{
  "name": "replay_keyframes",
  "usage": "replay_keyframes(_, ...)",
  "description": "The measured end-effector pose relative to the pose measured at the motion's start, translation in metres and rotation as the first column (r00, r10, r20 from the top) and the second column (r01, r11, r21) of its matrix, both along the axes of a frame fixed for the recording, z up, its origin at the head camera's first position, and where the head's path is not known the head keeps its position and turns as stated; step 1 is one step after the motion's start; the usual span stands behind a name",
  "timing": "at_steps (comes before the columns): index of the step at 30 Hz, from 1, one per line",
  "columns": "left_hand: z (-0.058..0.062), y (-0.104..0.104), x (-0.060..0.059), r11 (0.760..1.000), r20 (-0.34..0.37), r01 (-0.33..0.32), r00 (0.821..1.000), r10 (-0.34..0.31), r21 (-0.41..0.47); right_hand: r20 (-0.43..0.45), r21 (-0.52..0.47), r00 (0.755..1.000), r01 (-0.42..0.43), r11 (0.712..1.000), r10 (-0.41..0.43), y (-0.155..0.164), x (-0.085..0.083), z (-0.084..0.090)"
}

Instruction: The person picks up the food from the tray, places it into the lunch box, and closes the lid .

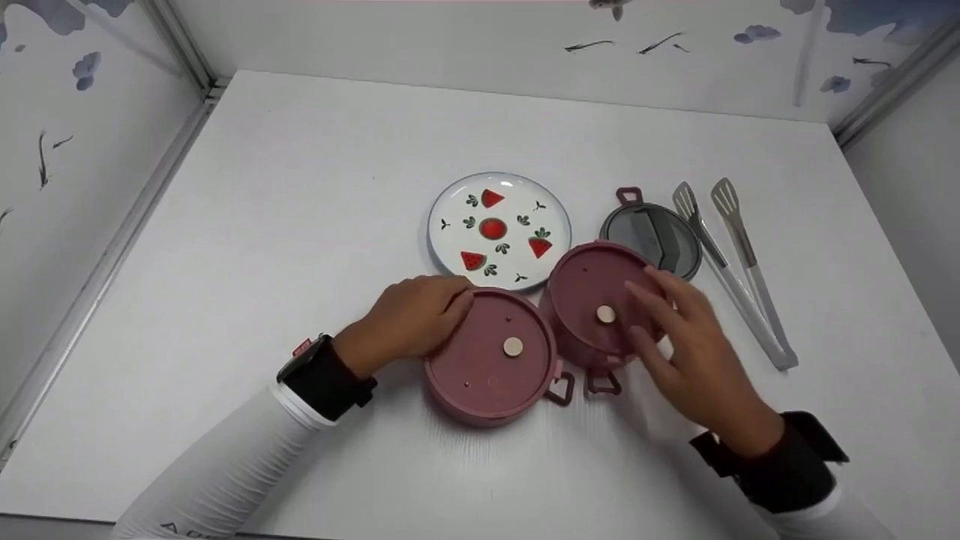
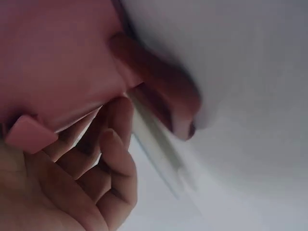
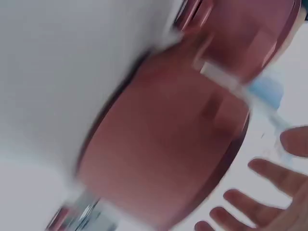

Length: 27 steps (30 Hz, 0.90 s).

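Two dusky-pink lidded pots stand side by side: the left pot (image 1: 491,367) and the right pot (image 1: 596,300). Each lid carries a small cream knob. My left hand (image 1: 412,315) holds the left pot at its upper-left rim, thumb along the lid edge. In the left wrist view, curled fingers (image 2: 118,159) meet the pot wall (image 2: 57,57) near a loop handle (image 2: 163,77). My right hand (image 1: 694,352) hovers beside the right pot with fingers spread. The right wrist view shows those fingers (image 3: 269,192) apart from the blurred pot (image 3: 159,139).
Behind the pots lies a white plate (image 1: 457,206) with watermelon designs. A glass lid or shallow pan (image 1: 652,232) with a pink handle sits behind the right pot, partly covered. Metal tongs (image 1: 750,285) lie to the right. White panels border the table (image 1: 300,187).
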<state>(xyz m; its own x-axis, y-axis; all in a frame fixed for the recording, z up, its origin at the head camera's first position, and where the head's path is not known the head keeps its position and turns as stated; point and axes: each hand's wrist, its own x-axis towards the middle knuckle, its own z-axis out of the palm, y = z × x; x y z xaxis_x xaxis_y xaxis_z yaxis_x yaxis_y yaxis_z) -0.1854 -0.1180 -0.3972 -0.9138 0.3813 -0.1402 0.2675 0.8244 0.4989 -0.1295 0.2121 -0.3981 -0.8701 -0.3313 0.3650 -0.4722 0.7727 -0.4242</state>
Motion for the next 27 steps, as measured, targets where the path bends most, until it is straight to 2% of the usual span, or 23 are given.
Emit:
replay_keyframes(2,0.008,0.000,-0.006,1.000,-0.016,-0.003,1.000,0.002,-0.020,0.025,-0.044,0.998,0.066,0.997,-0.065,0.013,-0.006,0.000)
replay_keyframes(5,0.024,0.004,-0.019,0.999,-0.054,0.019,0.998,-0.021,-0.026,0.129,-0.052,0.982,0.147,0.988,-0.140,0.028,-0.012,-0.002)
replay_keyframes(9,0.046,0.020,-0.043,0.994,-0.089,0.111,0.990,-0.113,-0.024,0.198,-0.028,0.962,0.197,0.980,-0.188,0.035,-0.011,-0.009)
replay_keyframes(13,0.059,0.045,-0.068,0.973,-0.065,0.222,0.972,-0.226,-0.065,0.124,-0.077,0.971,0.216,0.973,-0.206,0.029,-0.004,-0.013)
replay_keyframes(16,0.061,0.065,-0.084,0.950,-0.009,0.301,0.953,-0.303,-0.083,0.068,-0.096,0.985,0.165,0.982,-0.159,0.018,0.004,-0.016)
replay_keyframes(20,0.058,0.091,-0.101,0.903,0.078,0.414,0.910,-0.407,-0.113,0.079,-0.010,0.993,0.086,0.996,-0.085,0.002,0.015,-0.020)
replay_keyframes(24,0.053,0.116,-0.111,0.851,0.148,0.506,0.861,-0.487,-0.144,0.111,0.096,0.987,0.110,0.989,-0.120,-0.007,0.022,-0.019)
replay_keyframes(27,0.051,0.129,-0.115,0.842,0.184,0.520,0.850,-0.494,-0.141,0.119,0.132,0.983,0.125,0.983,-0.141,-0.009,0.023,-0.018)
